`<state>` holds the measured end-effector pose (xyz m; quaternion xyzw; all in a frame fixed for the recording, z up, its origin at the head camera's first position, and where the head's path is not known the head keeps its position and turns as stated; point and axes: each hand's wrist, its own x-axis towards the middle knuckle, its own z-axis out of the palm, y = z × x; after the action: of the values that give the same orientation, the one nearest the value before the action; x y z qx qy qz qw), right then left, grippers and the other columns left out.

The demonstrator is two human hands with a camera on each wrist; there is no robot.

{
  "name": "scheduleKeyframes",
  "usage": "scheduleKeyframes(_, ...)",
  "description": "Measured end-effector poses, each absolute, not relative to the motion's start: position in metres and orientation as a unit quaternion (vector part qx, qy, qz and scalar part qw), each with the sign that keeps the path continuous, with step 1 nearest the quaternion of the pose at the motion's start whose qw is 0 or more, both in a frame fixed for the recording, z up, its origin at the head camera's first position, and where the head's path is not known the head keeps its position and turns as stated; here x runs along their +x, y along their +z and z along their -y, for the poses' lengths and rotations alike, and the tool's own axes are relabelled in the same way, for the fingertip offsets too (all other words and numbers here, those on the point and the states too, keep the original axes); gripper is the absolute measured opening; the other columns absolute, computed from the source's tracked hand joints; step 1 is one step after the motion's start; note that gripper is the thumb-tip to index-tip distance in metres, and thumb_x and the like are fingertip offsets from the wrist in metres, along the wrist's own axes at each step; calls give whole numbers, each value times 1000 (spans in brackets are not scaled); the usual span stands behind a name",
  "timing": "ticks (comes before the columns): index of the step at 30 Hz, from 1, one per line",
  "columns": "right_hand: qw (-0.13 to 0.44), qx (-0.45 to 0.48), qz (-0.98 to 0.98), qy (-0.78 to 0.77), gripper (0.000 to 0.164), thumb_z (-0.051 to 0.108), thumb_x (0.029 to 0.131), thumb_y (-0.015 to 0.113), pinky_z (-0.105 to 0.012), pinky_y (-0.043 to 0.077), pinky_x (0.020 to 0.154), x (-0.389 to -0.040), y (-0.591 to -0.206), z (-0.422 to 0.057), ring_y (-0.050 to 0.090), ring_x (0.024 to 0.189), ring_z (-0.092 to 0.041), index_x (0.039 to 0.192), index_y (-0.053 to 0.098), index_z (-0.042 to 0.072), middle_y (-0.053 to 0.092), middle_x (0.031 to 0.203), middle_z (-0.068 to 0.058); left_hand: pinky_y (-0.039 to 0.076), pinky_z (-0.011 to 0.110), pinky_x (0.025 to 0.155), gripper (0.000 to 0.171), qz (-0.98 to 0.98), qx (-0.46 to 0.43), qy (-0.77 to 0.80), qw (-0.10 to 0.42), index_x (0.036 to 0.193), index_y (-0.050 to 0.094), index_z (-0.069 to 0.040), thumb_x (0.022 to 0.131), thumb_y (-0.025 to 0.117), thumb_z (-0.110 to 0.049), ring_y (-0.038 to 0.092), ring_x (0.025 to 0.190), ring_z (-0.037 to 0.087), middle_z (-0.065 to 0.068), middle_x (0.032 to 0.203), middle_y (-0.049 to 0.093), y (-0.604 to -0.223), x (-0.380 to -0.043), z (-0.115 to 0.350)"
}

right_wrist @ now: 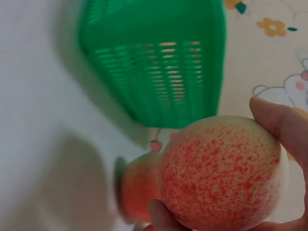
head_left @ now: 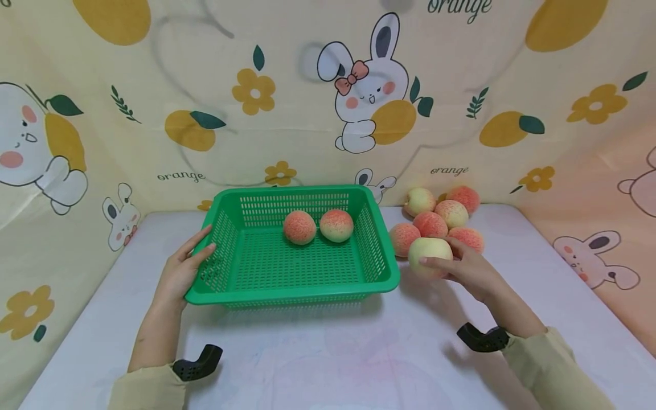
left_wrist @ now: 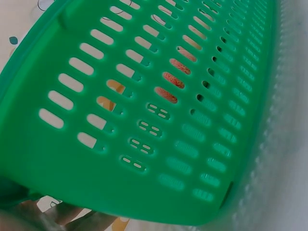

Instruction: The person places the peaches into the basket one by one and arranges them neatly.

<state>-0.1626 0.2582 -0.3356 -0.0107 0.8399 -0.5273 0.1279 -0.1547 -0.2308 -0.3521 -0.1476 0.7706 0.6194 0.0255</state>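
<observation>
A green plastic basket (head_left: 292,296) with slotted walls stands on the table, and two peaches, one a red-speckled peach (head_left: 299,228) and one a paler peach (head_left: 336,225), lie inside it. My left hand (head_left: 179,270) grips the basket's left rim; in the left wrist view its fingers (left_wrist: 62,215) show only at the lower edge. With my right hand (head_left: 468,267) I hold a pale yellow peach (head_left: 429,250) between thumb and fingers, just right of the basket. Red speckles cover the side of this peach (right_wrist: 224,173) seen in the right wrist view.
Several more peaches (head_left: 431,224) are heaped at the back right, close to the basket's right wall. Behind the white table (head_left: 307,364) hangs a cream cloth (head_left: 297,148) printed with rabbits and fruit.
</observation>
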Motion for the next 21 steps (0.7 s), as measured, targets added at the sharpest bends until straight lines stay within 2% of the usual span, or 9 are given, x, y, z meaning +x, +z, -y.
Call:
scheduleKeyframes(6,124,-39,-815,-565,68,25,93,63,-23,51,82,-169,-320,-249,54,100,-8,147,27,6,47,121,-5,42,15,79,53,-770,-150,620,26,148,33,-36,98,51,-40,32,135,21,0,159,20,-351,-154,231)
scheduleKeyframes(9,118,-49,-804,-581,63,23,93,64,-22,51,82,-172,-313,-245,53,102,-7,146,31,12,46,122,-2,43,14,78,53,-767,-150,623,26,148,33,-36,98,51,-40,32,134,20,0,159,20,-351,-154,231)
scheduleKeyframes(12,114,-59,-794,-593,57,20,93,63,-21,50,83,-174,-309,-241,54,103,-6,142,35,12,47,121,0,42,14,78,53,-766,-149,625,27,148,33,-36,98,51,-39,30,137,23,-1,159,20,-351,-154,231)
scheduleKeyframes(18,108,-73,-799,-587,58,21,93,63,-21,50,83,-179,-300,-231,53,104,-12,141,34,5,46,124,-5,43,13,76,53,-768,-153,621,26,148,33,-36,99,51,-40,31,136,22,-1,159,19,-351,-154,230)
scheduleKeyframes(21,108,-70,-804,-580,63,23,92,64,-21,49,84,-181,-295,-224,51,108,-15,143,32,7,44,127,-8,43,12,75,53,-768,-151,622,25,148,34,-36,99,51,-40,31,136,22,0,159,19,-351,-155,231)
